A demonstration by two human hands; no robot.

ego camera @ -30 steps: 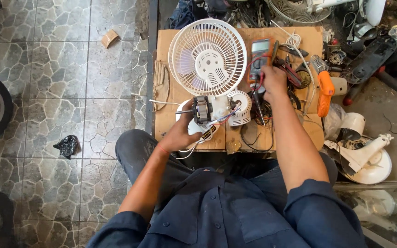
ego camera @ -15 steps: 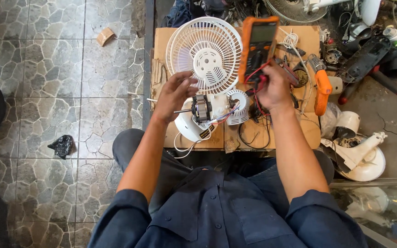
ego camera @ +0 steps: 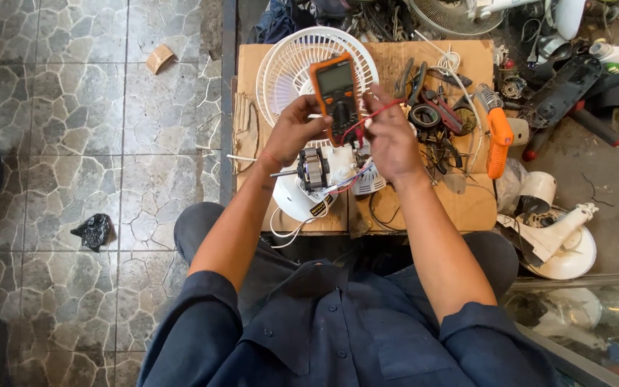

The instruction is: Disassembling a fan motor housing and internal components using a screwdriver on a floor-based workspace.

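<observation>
Left hand [ego camera: 296, 129]: closed around the lower left side of the orange multimeter [ego camera: 334, 89], holding it up over the worktop [ego camera: 467, 204].
Right hand [ego camera: 391, 136]: pinched on the red probe lead [ego camera: 371, 119], just right of the meter.
Meter axis: long side runs away from the person, screen at the far end; both hands about equally near.
Fan motor [ego camera: 314, 169]: below the hands, near the worktop's near edge.
White fan grille [ego camera: 281, 68]: behind the meter, far left corner.
Orange soldering gun [ego camera: 498, 136]: right side.

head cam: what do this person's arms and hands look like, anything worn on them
Both arms come out of short, dark blue shirt sleeves that end above the elbow, leaving the forearms bare. The left hand has a thin red band around the wrist. The right hand shows no glove, watch or ring.
</observation>
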